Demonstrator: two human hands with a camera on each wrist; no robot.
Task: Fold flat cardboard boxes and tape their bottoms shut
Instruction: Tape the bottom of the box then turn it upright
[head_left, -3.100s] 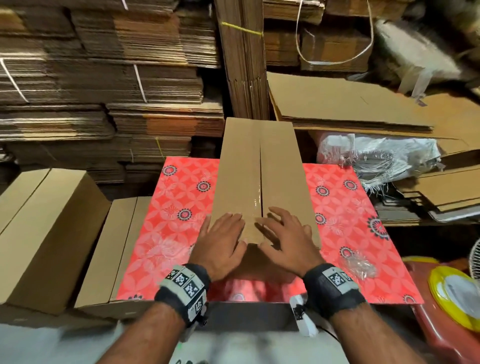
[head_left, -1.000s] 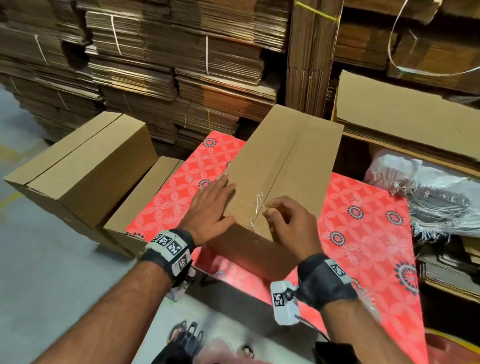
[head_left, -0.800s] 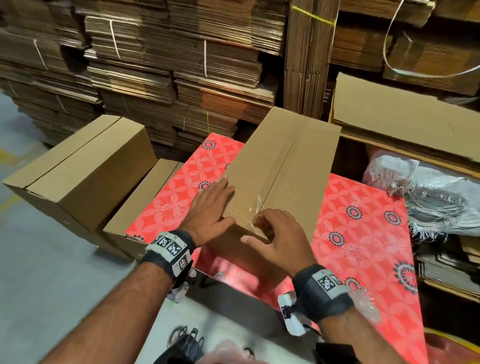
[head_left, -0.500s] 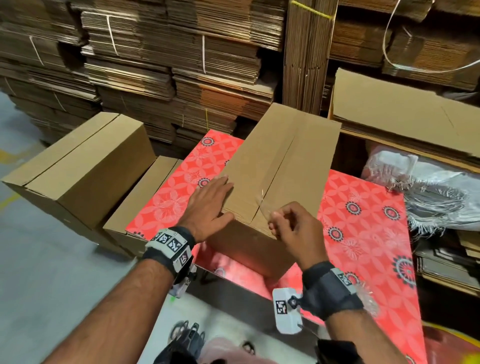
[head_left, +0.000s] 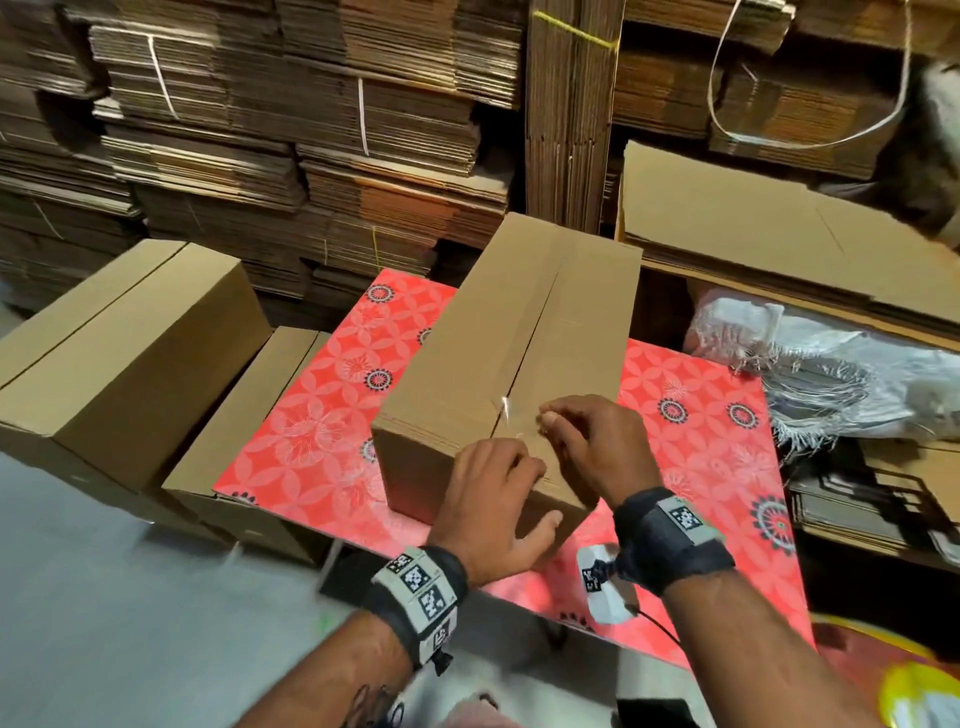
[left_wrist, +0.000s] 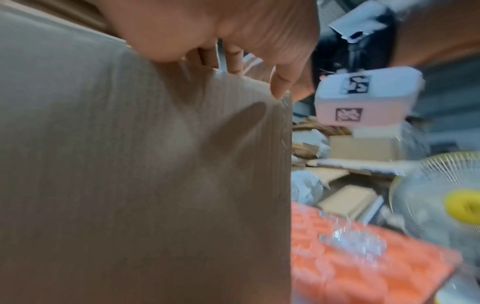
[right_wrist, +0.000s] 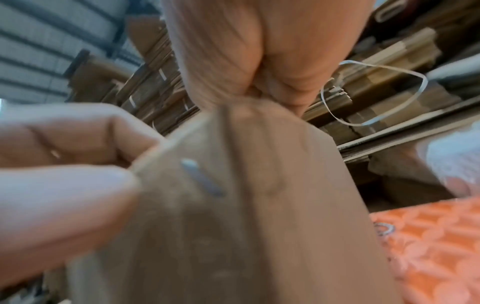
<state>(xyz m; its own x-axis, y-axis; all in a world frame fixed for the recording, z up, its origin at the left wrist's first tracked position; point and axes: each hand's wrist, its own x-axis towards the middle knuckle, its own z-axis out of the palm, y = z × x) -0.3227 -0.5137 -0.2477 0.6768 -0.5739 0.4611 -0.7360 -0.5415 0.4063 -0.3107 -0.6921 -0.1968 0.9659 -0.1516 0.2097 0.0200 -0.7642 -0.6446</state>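
Observation:
A long cardboard box (head_left: 509, 353) lies on the red patterned table (head_left: 322, 415) with its flap seam facing up. My left hand (head_left: 498, 499) grips the box's near end, fingers bent over the top edge and thumb on the end face. The left wrist view shows those fingers (left_wrist: 280, 82) on the box's edge (left_wrist: 130, 185). My right hand (head_left: 550, 421) hovers just above the seam and pinches a strip of clear tape (head_left: 505, 408) that runs down to the box top. In the right wrist view the pinch (right_wrist: 259, 90) sits above the box (right_wrist: 259, 226).
Two folded boxes (head_left: 130, 353) (head_left: 244, 415) stand left of the table. Bundled flat cardboard (head_left: 311, 130) fills the wall behind. Flat sheets (head_left: 779, 239) and white sacks (head_left: 831, 374) lie to the right. A crumpled wad of tape (left_wrist: 350, 240) rests on the table, a fan (left_wrist: 441, 195) beyond it.
My left hand slid from the box's left top edge to its near end. My right hand kept hold of the tape end and rose slightly to the right.

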